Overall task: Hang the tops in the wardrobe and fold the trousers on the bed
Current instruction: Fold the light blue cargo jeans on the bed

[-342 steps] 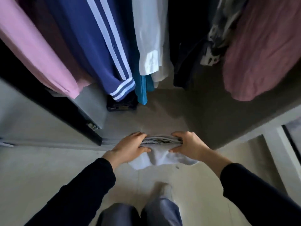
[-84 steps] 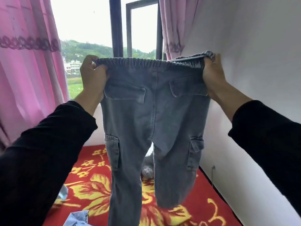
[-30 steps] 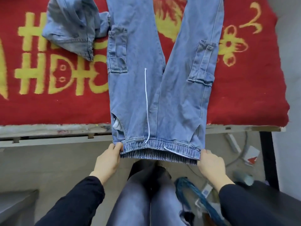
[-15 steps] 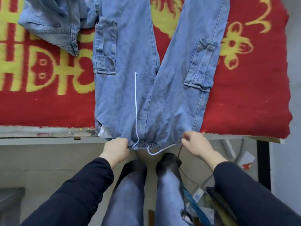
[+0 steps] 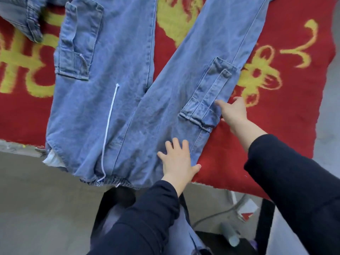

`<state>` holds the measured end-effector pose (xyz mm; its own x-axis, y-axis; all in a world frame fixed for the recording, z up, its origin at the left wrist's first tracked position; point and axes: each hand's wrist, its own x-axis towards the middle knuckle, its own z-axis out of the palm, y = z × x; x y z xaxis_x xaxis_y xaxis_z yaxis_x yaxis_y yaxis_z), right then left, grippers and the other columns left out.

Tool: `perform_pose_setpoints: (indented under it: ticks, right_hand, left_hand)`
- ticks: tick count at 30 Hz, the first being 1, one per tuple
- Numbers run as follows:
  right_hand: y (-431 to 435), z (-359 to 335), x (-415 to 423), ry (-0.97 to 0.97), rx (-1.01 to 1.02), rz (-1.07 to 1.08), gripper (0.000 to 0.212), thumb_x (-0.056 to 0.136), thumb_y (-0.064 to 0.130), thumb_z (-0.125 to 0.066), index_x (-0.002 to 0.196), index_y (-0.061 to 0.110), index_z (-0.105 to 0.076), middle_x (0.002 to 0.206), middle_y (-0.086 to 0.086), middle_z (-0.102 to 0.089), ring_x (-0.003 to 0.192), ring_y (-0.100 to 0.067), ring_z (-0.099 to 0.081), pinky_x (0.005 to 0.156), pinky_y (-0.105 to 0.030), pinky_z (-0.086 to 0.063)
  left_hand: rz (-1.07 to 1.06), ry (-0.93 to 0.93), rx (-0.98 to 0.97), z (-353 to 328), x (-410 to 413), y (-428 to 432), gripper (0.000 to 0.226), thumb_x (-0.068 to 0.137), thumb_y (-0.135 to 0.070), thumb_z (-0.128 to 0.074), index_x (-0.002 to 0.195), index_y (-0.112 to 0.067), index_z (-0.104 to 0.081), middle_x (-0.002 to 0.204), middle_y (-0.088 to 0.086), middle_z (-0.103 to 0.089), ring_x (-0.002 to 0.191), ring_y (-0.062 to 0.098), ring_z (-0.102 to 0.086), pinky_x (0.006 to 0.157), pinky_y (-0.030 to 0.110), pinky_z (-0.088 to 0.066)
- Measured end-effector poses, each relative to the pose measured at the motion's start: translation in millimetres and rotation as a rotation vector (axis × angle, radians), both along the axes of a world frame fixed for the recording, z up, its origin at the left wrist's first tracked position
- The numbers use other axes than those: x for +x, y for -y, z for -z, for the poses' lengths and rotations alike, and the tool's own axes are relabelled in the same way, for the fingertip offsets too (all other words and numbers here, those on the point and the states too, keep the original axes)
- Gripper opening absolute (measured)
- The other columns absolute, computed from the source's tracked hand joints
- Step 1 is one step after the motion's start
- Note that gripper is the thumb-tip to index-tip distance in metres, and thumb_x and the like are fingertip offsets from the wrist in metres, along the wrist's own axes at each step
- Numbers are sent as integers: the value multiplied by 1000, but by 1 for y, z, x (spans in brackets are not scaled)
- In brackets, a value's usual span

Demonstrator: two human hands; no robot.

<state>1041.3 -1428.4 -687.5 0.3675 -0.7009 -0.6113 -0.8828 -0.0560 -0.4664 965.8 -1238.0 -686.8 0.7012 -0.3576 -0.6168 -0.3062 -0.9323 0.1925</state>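
Trousers (image 5: pixel 114 89): both legs run off the top edge, hems unseen; waistband's right end hidden under the left sleeve (image 5: pixel 147 208). Second denim garment (image 5: pixel 24 19): only a corner shows at top left, kind cannot be told. Red blanket (image 5: pixel 294 89): yellow pattern cut off left and top. Right hand (image 5: pixel 233 111): blurred, fingers not all countable. Person's legs (image 5: pixel 114 218): mostly hidden behind the left sleeve. Floor clutter (image 5: pixel 230 234) at lower right: blurred, unidentifiable

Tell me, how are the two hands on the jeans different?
The left hand lies flat on the jeans near the waistband, fingers spread. The right hand is farther up, at the leg's outer edge beside the side pocket, one finger reaching onto the denim. Both touch the jeans and have dark sleeves.
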Motion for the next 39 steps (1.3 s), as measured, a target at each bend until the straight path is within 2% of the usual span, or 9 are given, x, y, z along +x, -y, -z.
perform_pose_setpoints:
  ticks: [8,10,12,18,20,24,30,34,39]
  right_hand:
    - [14,-47,53,216,399,140,12,57,13,-56,68,13,-50,51,0,-45,32,-11,-39,36,-13,-24]
    - [5,-62,63,191,382,85,15,52,15,-55,66,13,-50,51,0,-45,29,-10,-39,35,-11,-21]
    - [-10,-71,75,210,366,94,10,62,11,-56,65,13,-47,54,-1,-42,27,-9,-37,35,-11,-21]
    - [-93,-106,156,451,296,46,33,70,-4,-53,81,27,-47,39,0,-41,27,-11,-30,35,-13,-24]
    - [-132,-112,194,537,290,-52,58,74,-5,-52,123,26,-55,42,0,-45,34,-13,-34,36,-16,-28]
    - [-211,-93,233,457,301,-512,81,85,16,-55,154,23,-14,68,0,-53,52,-9,-47,48,-21,-38]
    - [-260,-29,153,152,-102,-902,45,85,14,-56,129,8,-52,115,-10,-56,110,-27,-52,90,-31,-39]
    - [-274,-37,76,325,-144,-860,6,76,11,-55,82,12,-58,79,-1,-56,79,-22,-52,69,-32,-38]
    - [-290,-58,23,-32,286,-971,23,64,43,-50,65,20,-52,69,6,-52,70,-15,-47,68,-35,-38]
  left_hand:
    - [-54,-14,-1,-9,0,3,29,83,-28,-56,106,-12,-45,110,10,-42,103,32,-42,76,43,-43]
    - [-223,-202,-214,-19,15,-9,7,88,-10,-45,85,-13,-50,96,9,-51,97,32,-49,69,39,-40]
    - [-475,-488,-447,-34,39,-37,27,83,-4,-43,58,-16,-41,63,4,-49,66,26,-51,56,34,-38]
    - [-1075,-794,-756,-94,130,-157,31,72,2,-40,49,-17,-38,47,-3,-32,43,10,-32,42,18,-30]
    - [-1194,-726,-836,-101,160,-193,43,74,7,-36,39,-18,-39,42,-4,-34,39,10,-35,38,16,-31]
    - [-1277,-360,-671,-74,192,-259,25,85,-5,-47,62,-15,-46,57,2,-44,49,14,-43,42,18,-37]
    - [-1135,-559,-382,-39,144,-283,42,87,-51,-59,101,-11,-58,92,6,-64,90,23,-64,84,44,-54]
    - [-1329,-679,-405,-41,142,-280,58,84,-68,-49,113,-18,-54,99,4,-62,94,21,-60,86,46,-54]
    - [-1223,-804,-422,-49,158,-281,75,71,-77,-55,121,-21,-50,109,4,-59,100,25,-59,75,39,-52]
